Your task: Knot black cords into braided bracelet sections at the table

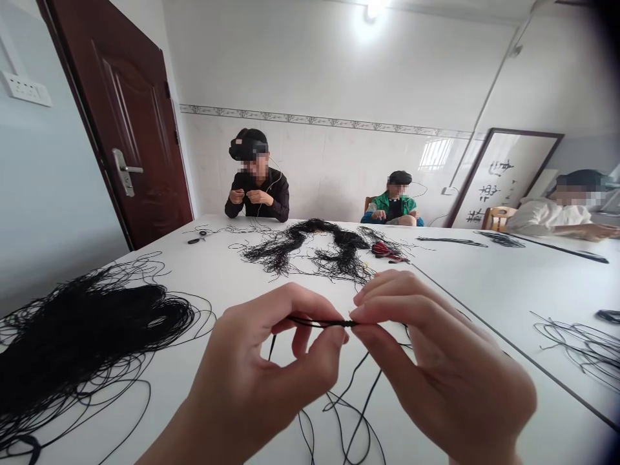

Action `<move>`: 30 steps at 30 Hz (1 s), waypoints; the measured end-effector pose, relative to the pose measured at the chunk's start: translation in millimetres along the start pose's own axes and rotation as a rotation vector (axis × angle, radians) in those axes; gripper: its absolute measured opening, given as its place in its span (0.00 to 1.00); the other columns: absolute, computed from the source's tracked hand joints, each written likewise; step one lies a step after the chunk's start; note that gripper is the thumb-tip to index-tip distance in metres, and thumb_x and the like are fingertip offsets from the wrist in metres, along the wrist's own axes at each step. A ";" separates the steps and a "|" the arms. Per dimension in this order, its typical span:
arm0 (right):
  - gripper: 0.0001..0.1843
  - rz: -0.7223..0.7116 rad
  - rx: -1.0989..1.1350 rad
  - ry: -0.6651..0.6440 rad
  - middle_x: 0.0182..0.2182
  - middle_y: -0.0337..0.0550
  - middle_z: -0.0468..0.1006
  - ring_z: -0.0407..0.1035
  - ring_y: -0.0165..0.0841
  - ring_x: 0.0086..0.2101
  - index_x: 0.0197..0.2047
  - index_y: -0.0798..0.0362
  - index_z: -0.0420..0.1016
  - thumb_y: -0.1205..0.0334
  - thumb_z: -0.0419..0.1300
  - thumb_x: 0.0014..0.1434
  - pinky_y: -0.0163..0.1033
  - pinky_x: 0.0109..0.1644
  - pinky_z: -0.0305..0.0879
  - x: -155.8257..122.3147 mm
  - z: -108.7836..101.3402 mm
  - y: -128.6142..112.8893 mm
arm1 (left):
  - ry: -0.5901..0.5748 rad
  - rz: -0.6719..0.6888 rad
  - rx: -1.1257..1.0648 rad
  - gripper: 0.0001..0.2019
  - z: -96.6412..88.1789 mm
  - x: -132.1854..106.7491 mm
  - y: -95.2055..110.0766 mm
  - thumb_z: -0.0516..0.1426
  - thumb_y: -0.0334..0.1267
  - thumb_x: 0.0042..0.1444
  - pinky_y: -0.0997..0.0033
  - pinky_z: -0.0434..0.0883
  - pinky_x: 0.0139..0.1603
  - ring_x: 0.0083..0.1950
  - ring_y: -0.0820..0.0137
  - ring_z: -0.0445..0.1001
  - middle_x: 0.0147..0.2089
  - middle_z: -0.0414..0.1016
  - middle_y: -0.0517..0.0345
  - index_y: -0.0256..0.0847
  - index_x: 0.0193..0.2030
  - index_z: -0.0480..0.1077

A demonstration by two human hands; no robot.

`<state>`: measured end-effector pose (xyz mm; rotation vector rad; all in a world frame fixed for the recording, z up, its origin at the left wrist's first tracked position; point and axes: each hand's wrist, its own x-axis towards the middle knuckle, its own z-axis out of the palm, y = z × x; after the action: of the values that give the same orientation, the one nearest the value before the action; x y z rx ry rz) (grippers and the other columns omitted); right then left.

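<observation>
Piece in hand is thin black cord (317,322); its dense cord knot (347,323) sits in the narrow gap between the fingertips, above the white table (533,284). Positions below are relative to the cord knot.

Left hand (278,368), just left of it: thumb and index finger pinching the cord, strands running back over the fingers. Right hand (445,361), just right of it: thumb below, index finger above, pinching right at its edge. Strand count under the right fingertips is hidden, can't tell.

My read: fine fingertip work on the knot. To do it well, pinch close on both sides, pull in line, load the strands evenly. Lay the left strands parallel; a crossed one would probably leave a lump. Go slow, cord this thin may slip or roll. Watch the slack cord tails (363,414) below the knot, they loop loosely and could snag

Around it: large black cord bundle (87,323) well to the left, spread cord hank (317,227) beyond, scissors (197,238) beyond and left, loose cord coil (588,349) well to the right
</observation>
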<state>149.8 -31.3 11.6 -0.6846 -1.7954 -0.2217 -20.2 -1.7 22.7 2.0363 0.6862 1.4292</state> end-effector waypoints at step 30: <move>0.11 -0.015 -0.057 0.032 0.29 0.39 0.75 0.71 0.32 0.33 0.41 0.52 0.71 0.77 0.59 0.59 0.43 0.38 0.68 2.4 -0.5 -2.0 | 0.123 -0.133 0.005 0.06 5.4 -0.8 11.1 0.57 0.30 0.45 0.78 0.73 0.27 0.26 0.73 0.73 0.22 0.75 0.65 0.45 0.24 0.73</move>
<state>148.7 -32.4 14.4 -0.7038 -1.7699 -0.2934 -14.3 -10.9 28.3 1.8810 0.8602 1.4849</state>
